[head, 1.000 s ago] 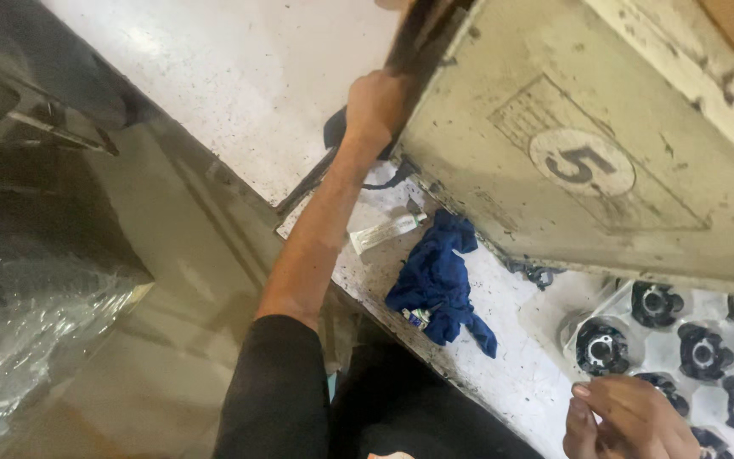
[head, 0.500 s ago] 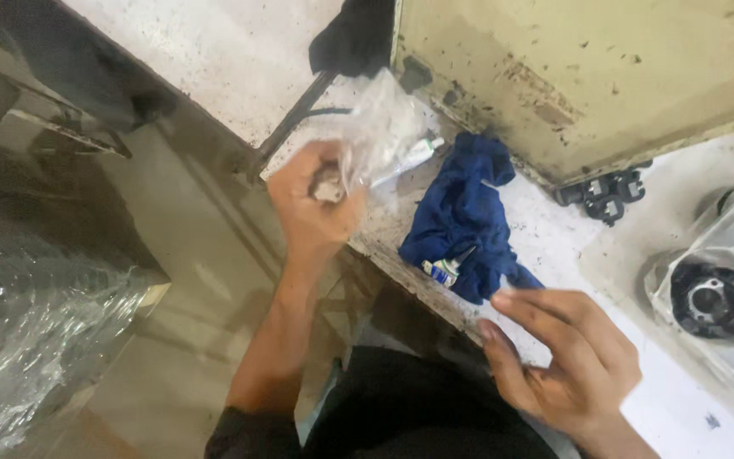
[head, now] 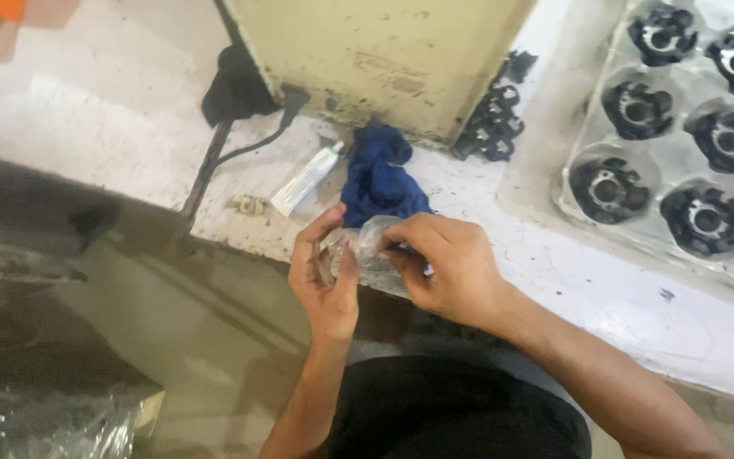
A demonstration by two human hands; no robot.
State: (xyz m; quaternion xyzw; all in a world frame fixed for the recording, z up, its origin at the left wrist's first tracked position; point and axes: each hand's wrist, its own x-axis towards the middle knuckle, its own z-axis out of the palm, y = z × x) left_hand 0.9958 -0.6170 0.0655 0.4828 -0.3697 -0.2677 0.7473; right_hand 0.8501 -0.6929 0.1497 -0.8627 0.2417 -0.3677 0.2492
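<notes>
Clear plastic, a small crumpled bag, sat between both hands just off the near edge of the white bench, at approx 6 o'clock from the blue cloth. Left hand had thumb and fingers curled shut on the bag's left end, palm turned toward the camera. Right hand came in from 4 o'clock, fingertips pinched together on the bag's top/right side, back of hand up. Contents of the bag: cannot tell, too blurred.

Blue cloth lay bunched on the bench, touching or nearly touching the foot of the cream metal machine housing at 12 o'clock. At approx 9 o'clock from the cloth, a small white tube lay tilted, cap end toward the housing. Further toward 8 o'clock from the tube, a tiny pale part near the bench edge; kind unclear. Black cable ran from a dark plug/bundle at the housing's left corner down across the bench and over the edge.

At 2 o'clock from the cloth, a loose heap of small black parts sat against the housing's right corner. Well to the right, at approx 3 o'clock, a clear moulded tray held black round parts, one per pocket, in rows. Person's dark clothing filled the bottom centre, w/ the floor to the left below bench level.
</notes>
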